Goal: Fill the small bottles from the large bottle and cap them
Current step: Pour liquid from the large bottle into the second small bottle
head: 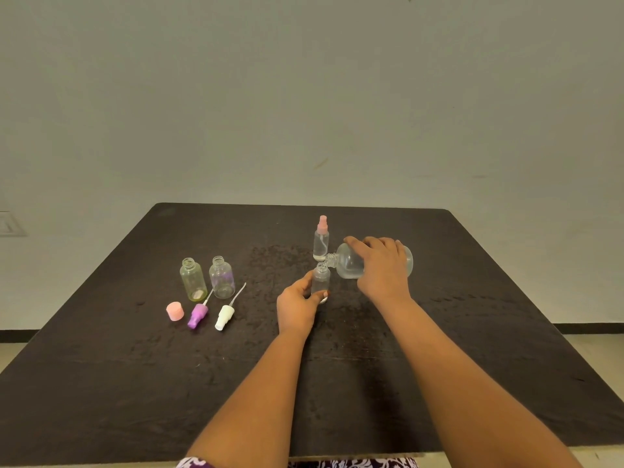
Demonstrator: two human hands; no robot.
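While mid-table [101, 366], left grip [297, 307] around small bottle [320, 282], right grip [383, 268] around large bottle [347, 265]

Left hand [297, 307] grips small bottle [320, 281]; right hand [383, 266], palm down, clasps large bottle [347, 265]; both forearms extended forward.

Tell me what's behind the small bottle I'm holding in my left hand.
A pink-capped spray bottle stands upright just behind the small bottle. The neck of the large bottle, tipped by the right hand, hides its lower right edge.
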